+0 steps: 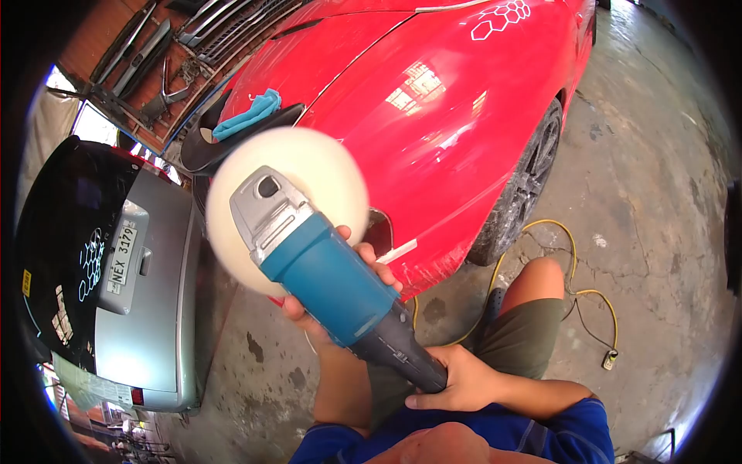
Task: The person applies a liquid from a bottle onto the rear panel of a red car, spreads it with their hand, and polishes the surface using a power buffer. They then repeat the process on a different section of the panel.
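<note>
A teal and black electric polisher with a silver gear head is held in front of my body. Its round cream-coloured pad overlaps the front of the red car in this view. From beneath, my left hand cradles the teal body, fingertips showing on the right side and thumb on the left; its palm is hidden. My right hand is wrapped round the black rear handle. A blue cloth lies on a black part at the car's front, just beyond the pad.
On the left stands a silver vehicle with a dark rear window. A yellow cord runs over the stained concrete floor by the red car's wheel. Car parts hang on the back wall.
</note>
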Demonstrator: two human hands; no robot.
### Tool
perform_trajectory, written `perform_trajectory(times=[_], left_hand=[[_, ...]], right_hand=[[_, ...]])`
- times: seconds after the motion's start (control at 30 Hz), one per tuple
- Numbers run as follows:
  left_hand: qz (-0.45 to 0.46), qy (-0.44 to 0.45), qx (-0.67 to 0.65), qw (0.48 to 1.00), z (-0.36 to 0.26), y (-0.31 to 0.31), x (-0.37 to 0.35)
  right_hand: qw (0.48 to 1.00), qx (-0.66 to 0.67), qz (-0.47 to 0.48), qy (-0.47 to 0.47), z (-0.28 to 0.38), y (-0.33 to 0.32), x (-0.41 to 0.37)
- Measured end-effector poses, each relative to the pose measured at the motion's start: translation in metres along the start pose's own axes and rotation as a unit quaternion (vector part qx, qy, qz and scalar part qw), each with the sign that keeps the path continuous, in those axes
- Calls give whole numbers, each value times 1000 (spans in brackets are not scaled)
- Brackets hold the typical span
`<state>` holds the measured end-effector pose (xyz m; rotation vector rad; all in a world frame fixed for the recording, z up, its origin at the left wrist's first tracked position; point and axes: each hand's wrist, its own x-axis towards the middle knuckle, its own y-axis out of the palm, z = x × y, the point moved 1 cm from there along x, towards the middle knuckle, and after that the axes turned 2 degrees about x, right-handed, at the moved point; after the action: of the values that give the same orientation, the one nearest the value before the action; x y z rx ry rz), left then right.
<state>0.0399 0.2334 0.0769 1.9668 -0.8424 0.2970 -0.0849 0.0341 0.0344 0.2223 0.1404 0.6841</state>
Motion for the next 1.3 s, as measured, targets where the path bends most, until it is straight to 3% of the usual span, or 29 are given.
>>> perform_trajectory(times=[0.13, 0.23, 0.3, 0.37, 0.4, 0.43, 0.47, 0.5, 0.53, 0.6, 0.63, 0.67, 0.77, 0.87, 1.3], left_hand=[[-31, -18, 10, 999, 24, 3, 31], [25, -75, 18, 997, 38, 5, 65], [-43, -92, 127, 987, 48, 18, 77], [-127, -123, 277, 945, 43, 25, 79], [-165, -47, 489, 855, 35, 28, 74], [-129, -53, 646, 751, 22, 50, 77], [-149, 23, 746, 649, 14, 60, 78], [-205, 118, 769, 594, 9, 65, 85], [-141, 240, 798, 535, -1, 67, 101], [-5, 299, 763, 573, -13, 62, 139], [71, 294, 824, 479, -18, 67, 164], [136, 277, 839, 449, -14, 72, 188], [321, 205, 811, 444, -10, 69, 233], [322, 150, 809, 469, -6, 72, 237], [336, 118, 804, 476, 10, 75, 256]], right_hand=[[999, 31, -37, 6, 8, -19, -14], [994, 82, -68, 5, 16, -34, -23], [991, 93, -100, -4, 19, -44, -28], [987, 105, -119, -9, 25, -52, -32], [986, 112, -121, -6, 26, -57, -34], [985, 120, -124, -3, 28, -62, -35], [984, 122, -128, -10, 28, -66, -36], [983, 127, -130, -15, 26, -68, -36], [983, 131, -128, -17, 26, -70, -37], [982, 141, -128, -16, 26, -73, -39], [981, 146, -128, -16, 26, -73, -40], [981, 150, -126, -18, 23, -73, -41], [980, 153, -120, -33, 15, -73, -41], [982, 148, -112, -42, 18, -76, -40], [977, 176, -106, -57, 18, -81, -38]])
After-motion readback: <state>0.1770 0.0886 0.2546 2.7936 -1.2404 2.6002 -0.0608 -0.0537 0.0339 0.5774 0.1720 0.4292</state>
